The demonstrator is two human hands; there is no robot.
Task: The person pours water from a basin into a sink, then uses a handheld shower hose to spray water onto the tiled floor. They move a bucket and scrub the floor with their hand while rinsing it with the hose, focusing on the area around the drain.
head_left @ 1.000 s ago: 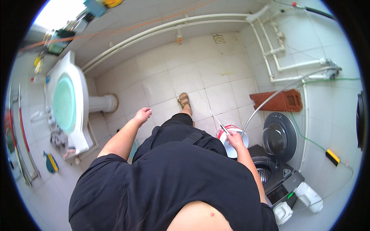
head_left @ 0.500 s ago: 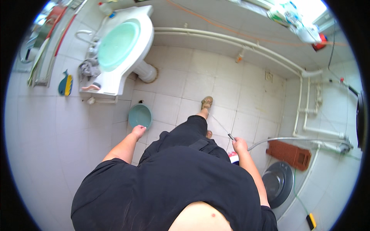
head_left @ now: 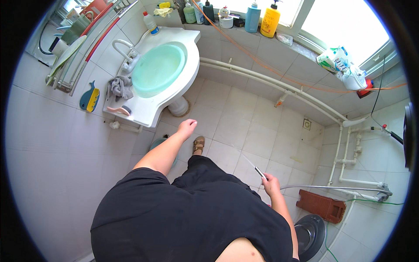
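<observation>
My right hand (head_left: 271,185) grips a slim metal spray nozzle (head_left: 260,173), from which a thin jet of water (head_left: 247,159) shoots forward and left over the floor tiles. A grey hose (head_left: 314,186) runs from behind that hand to the pipes at the right wall. My left hand (head_left: 187,127) is held out in front with its fingers curled in, and nothing shows in it. Below my left forearm a green bucket (head_left: 158,142) stands on the floor, mostly hidden by the arm. One sandalled foot (head_left: 198,145) is visible near the left hand.
At the left a white washbasin (head_left: 192,65) holds a pale green tub (head_left: 159,70), a grey cloth (head_left: 120,87) and a brush (head_left: 120,110). Bottles (head_left: 270,21) line the window sill. A brown washboard (head_left: 321,206) and a dark round basin (head_left: 310,238) lie at right.
My view has tilted up toward the window. My left hand has moved forward and right, away from the bucket. The nozzle stays in my right hand, still spraying.
</observation>
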